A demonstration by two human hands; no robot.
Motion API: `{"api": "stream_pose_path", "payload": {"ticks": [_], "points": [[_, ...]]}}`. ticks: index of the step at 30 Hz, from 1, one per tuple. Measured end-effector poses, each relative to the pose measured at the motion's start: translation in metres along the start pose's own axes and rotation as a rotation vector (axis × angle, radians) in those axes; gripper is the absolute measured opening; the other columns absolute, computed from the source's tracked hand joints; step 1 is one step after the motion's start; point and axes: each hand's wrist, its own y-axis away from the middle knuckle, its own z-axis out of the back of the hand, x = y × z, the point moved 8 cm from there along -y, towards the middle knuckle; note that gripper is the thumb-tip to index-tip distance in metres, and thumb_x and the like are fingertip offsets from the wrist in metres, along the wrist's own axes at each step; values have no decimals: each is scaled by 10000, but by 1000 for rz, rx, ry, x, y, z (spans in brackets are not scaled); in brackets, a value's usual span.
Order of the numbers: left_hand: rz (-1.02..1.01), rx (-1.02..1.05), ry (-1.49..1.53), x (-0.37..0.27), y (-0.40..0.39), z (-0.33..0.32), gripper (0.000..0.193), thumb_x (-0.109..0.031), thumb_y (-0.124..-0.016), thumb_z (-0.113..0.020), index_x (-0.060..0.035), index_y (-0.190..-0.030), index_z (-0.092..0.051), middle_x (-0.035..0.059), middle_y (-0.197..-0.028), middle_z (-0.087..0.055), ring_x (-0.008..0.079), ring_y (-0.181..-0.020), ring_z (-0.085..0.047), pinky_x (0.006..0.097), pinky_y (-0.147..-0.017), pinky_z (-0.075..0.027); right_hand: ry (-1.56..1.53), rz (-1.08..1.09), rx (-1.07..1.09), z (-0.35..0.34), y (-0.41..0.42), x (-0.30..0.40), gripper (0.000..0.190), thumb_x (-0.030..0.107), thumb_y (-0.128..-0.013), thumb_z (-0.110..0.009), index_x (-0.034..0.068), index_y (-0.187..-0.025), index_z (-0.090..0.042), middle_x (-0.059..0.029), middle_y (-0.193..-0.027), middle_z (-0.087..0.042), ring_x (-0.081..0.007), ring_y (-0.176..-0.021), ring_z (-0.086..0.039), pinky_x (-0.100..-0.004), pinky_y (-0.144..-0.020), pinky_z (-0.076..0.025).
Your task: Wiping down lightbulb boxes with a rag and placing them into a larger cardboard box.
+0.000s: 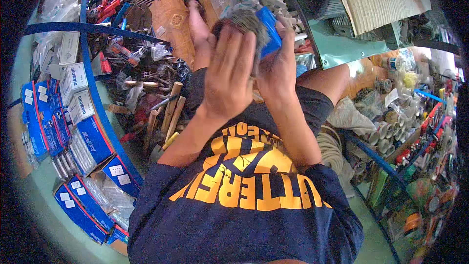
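Observation:
Close in front of me, my left hand (230, 75) is raised with its back to the camera, blurred, its fingers across a dark grey, fibrous-looking thing (253, 22). Whether they grip it is hidden. To its right, my right hand (279, 69) holds a flat-sided blue object (269, 31) between thumb and fingers, close beside the grey thing. Both hands are above my lap. The kind of either object cannot be made out.
Blue cartons (91, 145) and white boxes (73, 77) fill a shelf at left. Wooden handles (171, 106) stand near my left leg. White pipe fittings (276, 2) lie ahead, beside a green panel (348, 51). Coiled hose (329, 146) and packed goods are at right.

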Motion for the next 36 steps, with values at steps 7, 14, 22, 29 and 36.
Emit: {"api": "stream_pose_path", "payload": {"ticks": [7, 14, 22, 29, 36], "points": [[-79, 23, 174, -21, 10, -2, 576, -137, -894, -577, 86, -1407, -441, 315, -1408, -456, 532, -1336, -401, 594, -1135, -267, 84, -56, -124, 10, 0, -2, 379, 404, -988, -519, 101, -1214, -532, -103, -1138, -647, -242, -1034, -642, -385, -943, -510], [123, -11, 227, 2, 18, 6, 559, -157, -970, -448, 147, -1431, -358, 381, -1470, -346, 519, -1394, -325, 530, -1164, -245, 85, 111, -130, 0, 13, 9, 382, 295, -970, -614, 144, -1216, -364, -78, -1049, -503, -167, -893, -522, -319, -754, -470], [-58, -3, 79, -16, 14, 13, 557, -170, -986, -438, 187, -1405, -349, 411, -1437, -360, 566, -1373, -314, 565, -1154, -246, 256, 270, -113, -17, 24, 25, 366, 267, -983, -624, 168, -1202, -349, -47, -1058, -483, -123, -905, -472, -259, -705, -428], [-123, 19, 89, -17, 13, 13, 565, -167, -990, -423, 168, -1432, -316, 409, -1444, -350, 572, -1383, -286, 554, -1170, -216, 259, 201, -130, -19, 22, 24, 323, 228, -992, -603, 182, -1190, -352, -47, -1061, -489, -108, -906, -482, -223, -604, -425], [42, -20, 130, 9, 6, 20, 558, -144, -975, -431, 164, -1430, -331, 383, -1468, -346, 540, -1389, -309, 547, -1173, -221, 7, 175, -60, -22, 21, 16, 331, 233, -986, -606, 166, -1193, -357, -53, -1068, -494, -127, -926, -499, -288, -790, -444]]}}
